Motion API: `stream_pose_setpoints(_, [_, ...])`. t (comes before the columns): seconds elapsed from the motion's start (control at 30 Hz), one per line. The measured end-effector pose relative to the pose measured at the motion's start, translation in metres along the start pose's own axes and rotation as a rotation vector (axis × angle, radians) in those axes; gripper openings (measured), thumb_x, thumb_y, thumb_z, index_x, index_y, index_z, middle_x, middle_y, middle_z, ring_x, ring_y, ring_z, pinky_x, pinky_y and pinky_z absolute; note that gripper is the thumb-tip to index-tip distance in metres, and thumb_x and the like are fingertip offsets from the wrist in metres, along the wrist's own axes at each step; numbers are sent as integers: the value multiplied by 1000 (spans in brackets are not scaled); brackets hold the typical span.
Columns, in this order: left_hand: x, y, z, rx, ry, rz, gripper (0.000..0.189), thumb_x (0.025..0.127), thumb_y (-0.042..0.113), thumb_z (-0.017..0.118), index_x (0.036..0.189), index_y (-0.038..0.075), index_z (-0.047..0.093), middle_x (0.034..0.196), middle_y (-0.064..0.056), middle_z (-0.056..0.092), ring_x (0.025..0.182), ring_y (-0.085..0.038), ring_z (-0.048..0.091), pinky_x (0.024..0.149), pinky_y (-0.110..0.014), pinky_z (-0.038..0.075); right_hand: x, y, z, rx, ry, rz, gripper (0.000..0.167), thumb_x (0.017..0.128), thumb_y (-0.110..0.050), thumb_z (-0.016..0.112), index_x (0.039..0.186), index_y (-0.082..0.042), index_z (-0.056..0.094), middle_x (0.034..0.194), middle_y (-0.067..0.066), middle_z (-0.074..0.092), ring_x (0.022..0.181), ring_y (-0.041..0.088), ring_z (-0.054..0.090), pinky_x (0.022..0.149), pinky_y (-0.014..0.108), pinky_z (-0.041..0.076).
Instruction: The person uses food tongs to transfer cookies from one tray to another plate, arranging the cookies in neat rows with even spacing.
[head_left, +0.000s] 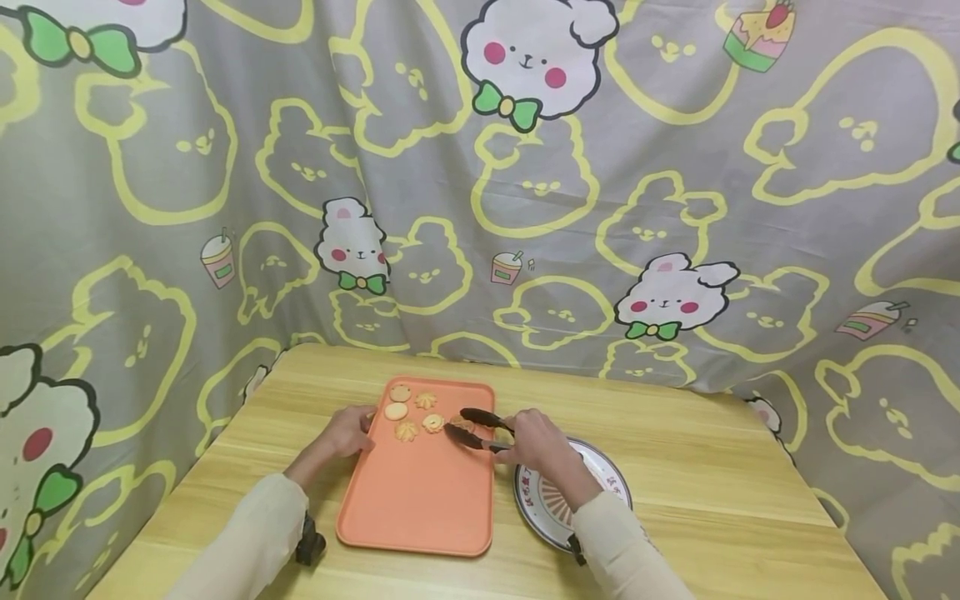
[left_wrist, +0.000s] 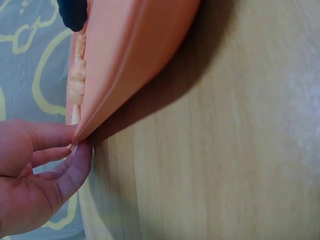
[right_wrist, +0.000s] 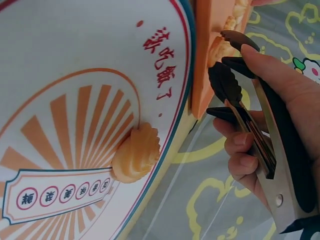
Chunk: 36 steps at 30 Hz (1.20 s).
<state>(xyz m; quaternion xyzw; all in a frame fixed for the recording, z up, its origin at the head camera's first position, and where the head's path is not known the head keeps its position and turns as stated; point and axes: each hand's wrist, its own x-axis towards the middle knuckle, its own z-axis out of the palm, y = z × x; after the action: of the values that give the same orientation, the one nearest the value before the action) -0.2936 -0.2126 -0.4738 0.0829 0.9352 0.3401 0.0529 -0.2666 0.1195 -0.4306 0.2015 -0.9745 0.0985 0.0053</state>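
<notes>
My left hand (head_left: 350, 429) pinches the left rim of an orange tray (head_left: 420, 500), thumb on one side and fingers on the other in the left wrist view. Several cookies, among them a flower-shaped cookie (head_left: 407, 431) and a round plain cookie (head_left: 396, 411), lie in the tray's far part. My right hand (head_left: 536, 437) grips metal tongs (right_wrist: 287, 145) with dark tips. Those tips are spread around a cookie (head_left: 462, 423) near the tray's right rim; whether they touch it I cannot tell. A ridged cookie (right_wrist: 136, 154) lies on a patterned plate (right_wrist: 75, 45).
The plate stands right of the tray, partly under my right forearm. Both rest on a wooden table (head_left: 712, 500). A grey curtain (head_left: 450, 192) with yellow cartoon outlines hangs behind the table and along its sides.
</notes>
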Motion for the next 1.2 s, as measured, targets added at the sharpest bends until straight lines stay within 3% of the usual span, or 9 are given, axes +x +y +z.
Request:
stream_pose_setpoints(0.23, [1,0,0,3,-2,-1,72,64,-6,65,133,-12,45,82,-14,60,59,-14,56,53,-25,49,-1,3,-2,24,-18,22,63,68,-40,82,117,-4,67,108,16,69,93,27,64,81,39,55])
stream_pose_setpoints(0.5, [1,0,0,4,2,4,72,64,-7,65,133,-12,45,81,-13,60,56,-13,55,52,-26,49,-2,3,-5,50,-22,25,62,67,-39,82,117,-5,67,104,15,70,74,16,54,64,29,46])
stream_pose_setpoints(0.77, [1,0,0,6,-7,-5,72,65,-8,65,134,-12,45,83,-13,60,57,-14,57,53,-27,51,-5,6,-8,67,-35,32,62,70,-40,81,120,-8,66,100,10,68,74,16,51,59,27,43])
stream_pose_setpoints(0.97, [1,1,-1,7,-21,-19,71,68,-7,65,136,-11,43,85,-14,60,59,-15,57,54,-28,51,-13,11,-18,73,-81,83,65,75,-41,76,130,-11,59,110,14,64,77,18,51,55,26,42])
stream_pose_setpoints(1.2, [1,0,0,12,-15,-10,72,67,-7,66,135,-11,44,84,-14,60,59,-14,56,53,-28,50,-26,25,-30,53,-40,103,67,71,-40,80,127,-8,62,111,15,68,83,19,57,70,32,49])
